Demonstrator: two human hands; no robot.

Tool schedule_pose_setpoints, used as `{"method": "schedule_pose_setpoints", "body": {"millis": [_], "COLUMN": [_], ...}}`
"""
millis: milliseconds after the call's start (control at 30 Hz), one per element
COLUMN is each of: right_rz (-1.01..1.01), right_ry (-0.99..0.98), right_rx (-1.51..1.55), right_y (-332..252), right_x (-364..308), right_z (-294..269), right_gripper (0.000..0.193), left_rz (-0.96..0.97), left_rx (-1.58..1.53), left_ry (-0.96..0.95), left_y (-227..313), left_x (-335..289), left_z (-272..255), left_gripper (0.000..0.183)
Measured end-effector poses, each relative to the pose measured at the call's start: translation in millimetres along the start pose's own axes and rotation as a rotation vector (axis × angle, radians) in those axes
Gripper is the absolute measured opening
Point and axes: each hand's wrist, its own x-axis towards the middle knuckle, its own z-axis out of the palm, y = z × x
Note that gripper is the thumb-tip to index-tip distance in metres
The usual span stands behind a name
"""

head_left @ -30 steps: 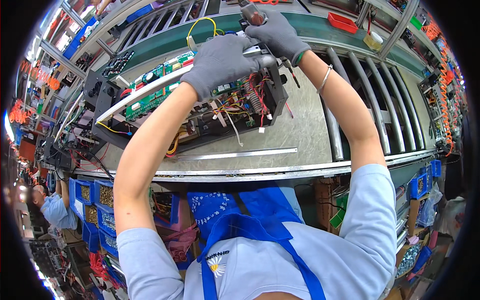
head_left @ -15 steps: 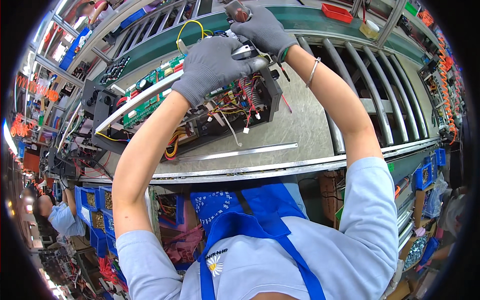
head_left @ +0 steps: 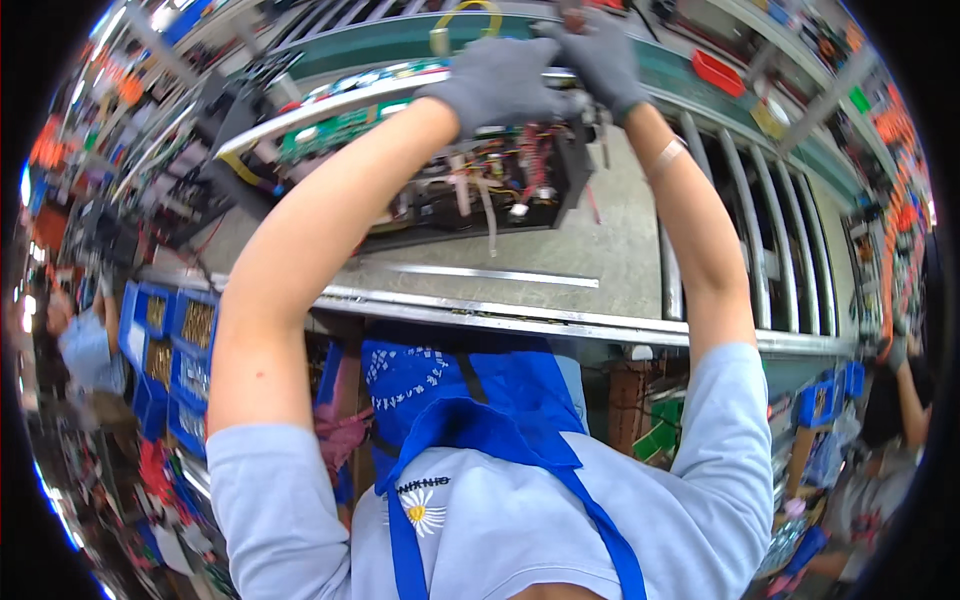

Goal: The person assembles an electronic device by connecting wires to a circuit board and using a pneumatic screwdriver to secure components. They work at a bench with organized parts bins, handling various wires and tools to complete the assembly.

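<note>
The left hand (head_left: pixel 502 84) and right hand (head_left: pixel 606 64) are kept close together at the right end of the chassis (head_left: pixel 576 170), on the tabletop (head_left: pixel 625 260); grips cannot be told. Only the view is shifted; work is judged unfinished.

A metal-edged workbench (head_left: pixel 630 250) has a dull grey top. Beyond the workbench runs a green conveyor belt (head_left: pixel 665 72), with a red tray (head_left: pixel 718 72) past its far right side. Steel rollers (head_left: pixel 758 290) lie right of the workbench's grey top. Blue bins (head_left: pixel 150 408) stand lower than the workbench's left end. Orange coiled hoses (head_left: pixel 888 290) hang right of the workbench; bright lights (head_left: pixel 27 183) glare far left of it.
</note>
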Motion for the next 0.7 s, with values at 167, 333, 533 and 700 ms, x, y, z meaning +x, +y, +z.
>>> {"method": "schedule_pose_setpoints", "body": {"millis": [167, 333, 533, 700], "right_rz": [0.294, 0.371, 0.427, 0.419], "right_ry": [0.064, 0.362, 0.293, 0.313], "right_rx": [0.636, 0.796, 0.83, 0.755], "right_y": [9, -51, -52, -60], "right_x": [-47, -162, -255, -259], "right_z": [-31, -67, -35, -14], "right_gripper": [0.028, 0.016, 0.02, 0.023], "left_rz": [0.134, -0.093, -1.105, -1.381], "left_rx": [-0.045, -0.016, 0.09, -0.022], "left_ry": [0.341, 0.727, 0.535, 0.212], "left_y": [1, -9, -93, -123], "left_x": [-53, -212, -450, -543], "left_z": [-9, 18, -10, -80], "left_gripper": [0.058, 0.04, 0.03, 0.017]}}
